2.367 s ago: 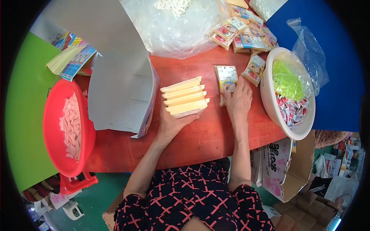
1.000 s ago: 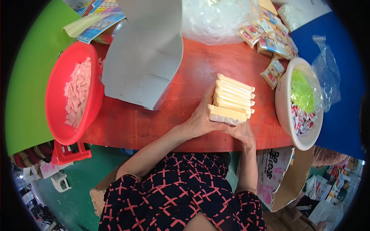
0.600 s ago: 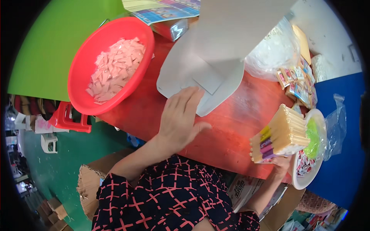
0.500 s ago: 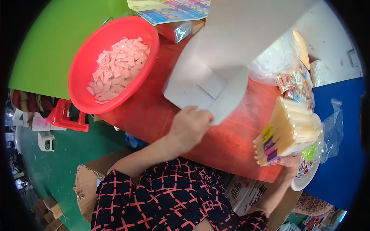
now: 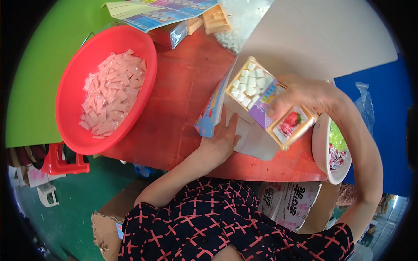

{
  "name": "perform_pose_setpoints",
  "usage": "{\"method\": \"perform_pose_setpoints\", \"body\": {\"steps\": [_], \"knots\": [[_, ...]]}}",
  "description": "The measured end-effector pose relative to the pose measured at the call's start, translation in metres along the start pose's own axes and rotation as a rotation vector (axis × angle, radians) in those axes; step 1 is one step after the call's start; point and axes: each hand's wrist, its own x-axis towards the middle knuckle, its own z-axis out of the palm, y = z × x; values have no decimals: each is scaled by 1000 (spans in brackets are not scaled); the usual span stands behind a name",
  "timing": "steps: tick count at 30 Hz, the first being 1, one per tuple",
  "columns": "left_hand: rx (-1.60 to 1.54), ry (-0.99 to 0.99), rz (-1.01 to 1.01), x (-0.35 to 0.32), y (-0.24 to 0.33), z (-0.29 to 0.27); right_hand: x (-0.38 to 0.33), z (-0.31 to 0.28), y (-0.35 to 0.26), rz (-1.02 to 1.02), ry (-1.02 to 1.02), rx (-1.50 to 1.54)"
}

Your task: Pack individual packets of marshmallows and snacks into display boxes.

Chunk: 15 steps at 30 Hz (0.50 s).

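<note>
My right hand grips a stack of small tan trays from above, tilted over the open carton. The top tray shows white marshmallow-like pieces, a purple band and a strawberry picture. The carton has a pale inner side and a blue printed outer wall. My left hand rests at the carton's near left edge, fingers stretched apart against the inside of its wall. How many trays are in the stack is hidden from this angle.
A red basin of pink wrapped pieces stands left on the red table. Printed sheets and a tan tray lie behind. A white bowl with small packets sits right; a cardboard box stands below.
My right hand has brought the tray stack from the right to over the carton, turning it. The carton has swung round, and my left hand has loosened from its edge, fingers now spread.
</note>
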Motion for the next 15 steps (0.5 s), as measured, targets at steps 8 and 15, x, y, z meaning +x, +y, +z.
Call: {"method": "perform_pose_setpoints", "body": {"steps": [8, 15], "knots": [[176, -246, -24, 0, 0, -5, 74, -8, 16, 188, -173, -174], [144, -313, 50, -5, -12, 2, 115, 2, 42, 163, -260, 27]]}}
